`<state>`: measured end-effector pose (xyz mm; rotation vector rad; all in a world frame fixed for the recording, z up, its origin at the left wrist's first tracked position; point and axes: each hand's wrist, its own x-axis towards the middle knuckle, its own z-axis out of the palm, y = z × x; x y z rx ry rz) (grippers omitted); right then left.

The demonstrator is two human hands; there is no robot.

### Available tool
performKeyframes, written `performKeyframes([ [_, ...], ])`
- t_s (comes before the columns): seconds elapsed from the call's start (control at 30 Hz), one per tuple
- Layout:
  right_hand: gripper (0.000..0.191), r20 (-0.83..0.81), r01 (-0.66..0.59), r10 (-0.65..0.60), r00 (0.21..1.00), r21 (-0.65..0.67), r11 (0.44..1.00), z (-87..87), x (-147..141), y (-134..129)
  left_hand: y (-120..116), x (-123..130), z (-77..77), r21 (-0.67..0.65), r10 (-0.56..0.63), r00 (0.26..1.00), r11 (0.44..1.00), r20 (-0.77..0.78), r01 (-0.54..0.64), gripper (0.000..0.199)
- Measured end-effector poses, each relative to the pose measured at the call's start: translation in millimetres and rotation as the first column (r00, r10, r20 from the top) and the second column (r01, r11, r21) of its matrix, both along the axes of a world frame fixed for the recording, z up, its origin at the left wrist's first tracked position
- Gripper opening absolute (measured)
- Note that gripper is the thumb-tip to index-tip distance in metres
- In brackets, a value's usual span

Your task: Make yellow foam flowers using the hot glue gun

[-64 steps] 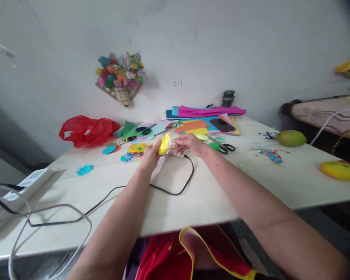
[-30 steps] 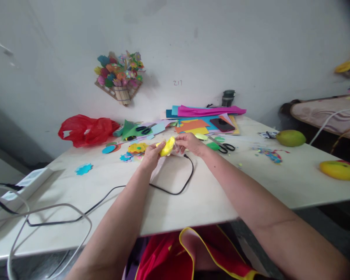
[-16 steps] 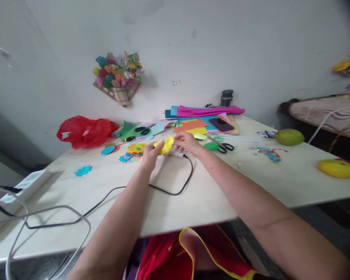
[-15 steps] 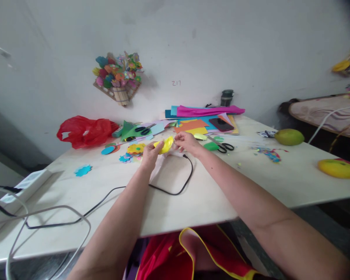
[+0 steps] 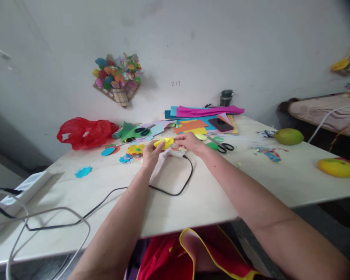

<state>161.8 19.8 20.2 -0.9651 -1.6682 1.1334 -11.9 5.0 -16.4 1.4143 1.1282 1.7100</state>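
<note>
A small yellow piece [image 5: 167,143] is pinched in my left hand [image 5: 150,154] above the middle of the white table. My right hand [image 5: 189,142] is closed at the right end of the piece, its fingertips pressed together; whether they grip its edge is too small to tell. Below my hands lies a white tool [image 5: 175,153] with a black cable, partly hidden by my left hand. A yellow flower shape [image 5: 135,149] with a green centre rests just left of my left hand. Black-handled scissors [image 5: 224,147] lie right of my right hand.
At the back are a red plastic bag [image 5: 86,133], more scissors [image 5: 144,130], coloured sheets [image 5: 192,126] and a phone [image 5: 221,125]. Mangoes [image 5: 288,136] sit at the right. A power strip [image 5: 26,190] and loose cables occupy the left. A blue cutout [image 5: 83,172] lies nearby.
The yellow piece has tilted and looks flatter and narrower. My right fingertips have moved slightly down and left to its right end.
</note>
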Motion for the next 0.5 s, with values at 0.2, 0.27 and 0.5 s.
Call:
performKeyframes([
  [0.2, 0.011, -0.072, -0.149, 0.143, 0.987, -0.079, 0.986, 4.1, 8.2, -0.5, 0.4, -2.2, -2.2, 0.102, 0.041, 0.992, 0.994, -0.116, -0.029, 0.041],
  [0.27, 0.018, -0.056, -0.164, 0.160, 0.985, -0.072, 0.984, 3.1, 9.0, 0.1, -2.3, -1.9, -0.8, 0.081, 0.031, 0.992, 0.996, -0.120, -0.021, 0.044],
  [0.5, 0.017, -0.097, -0.203, 0.197, 0.976, -0.061, 0.977, 1.6, 6.0, -1.0, -5.2, -1.5, 1.5, 0.049, 0.067, 0.994, 0.997, -0.088, -0.062, 0.045],
])
